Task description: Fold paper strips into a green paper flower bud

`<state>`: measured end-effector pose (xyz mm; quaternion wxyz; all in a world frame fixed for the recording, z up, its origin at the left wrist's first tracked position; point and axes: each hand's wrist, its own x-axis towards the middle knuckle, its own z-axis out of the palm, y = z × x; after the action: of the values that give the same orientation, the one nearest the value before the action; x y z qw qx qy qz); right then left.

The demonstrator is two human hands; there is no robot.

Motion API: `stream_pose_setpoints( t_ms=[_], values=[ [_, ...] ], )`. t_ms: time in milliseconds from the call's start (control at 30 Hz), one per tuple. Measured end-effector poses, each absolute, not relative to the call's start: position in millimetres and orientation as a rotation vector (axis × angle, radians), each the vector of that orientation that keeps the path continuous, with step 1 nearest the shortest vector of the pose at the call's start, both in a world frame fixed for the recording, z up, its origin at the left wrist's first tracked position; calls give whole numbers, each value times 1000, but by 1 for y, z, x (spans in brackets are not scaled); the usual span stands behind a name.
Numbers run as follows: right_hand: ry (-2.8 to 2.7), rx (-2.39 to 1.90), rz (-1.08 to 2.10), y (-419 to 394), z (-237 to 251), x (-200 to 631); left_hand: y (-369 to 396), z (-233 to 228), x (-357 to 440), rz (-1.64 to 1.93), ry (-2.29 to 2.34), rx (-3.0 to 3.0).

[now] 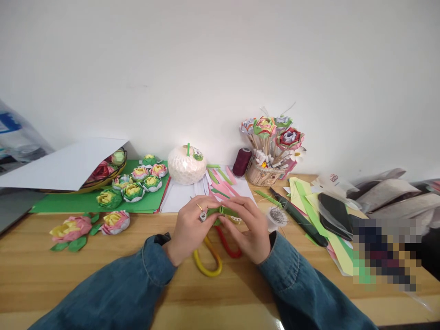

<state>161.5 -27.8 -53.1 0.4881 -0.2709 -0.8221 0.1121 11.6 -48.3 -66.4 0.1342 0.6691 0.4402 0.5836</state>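
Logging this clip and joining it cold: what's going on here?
A person's left hand and right hand hold a small green paper piece between them, over a wooden table. Below them lie a yellow loop and a red loop, apparently scissor handles. Pink and green strips lie just beyond the hands. Paper flowers rest to the left, and others stand in a basket by the wall.
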Motion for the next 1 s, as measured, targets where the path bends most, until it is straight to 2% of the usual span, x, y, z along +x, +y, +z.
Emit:
stream_pose_setpoints(
  t_ms=[167, 667, 833, 1000],
  values=[
    [-1978, -622, 173, -28, -59, 159, -49, -68, 11, 1788, 1235, 2103],
    [-1953, -567, 129, -28, -56, 160, -50, -66, 10, 1817, 1217, 2044],
    [-1952, -580, 242, -29, -50, 160, -49, -66, 10, 1806, 1173, 2015],
    [-1948, -647, 550, -26, -53, 161, -47, -61, 10, 1611, 1167, 1940]
  ],
)
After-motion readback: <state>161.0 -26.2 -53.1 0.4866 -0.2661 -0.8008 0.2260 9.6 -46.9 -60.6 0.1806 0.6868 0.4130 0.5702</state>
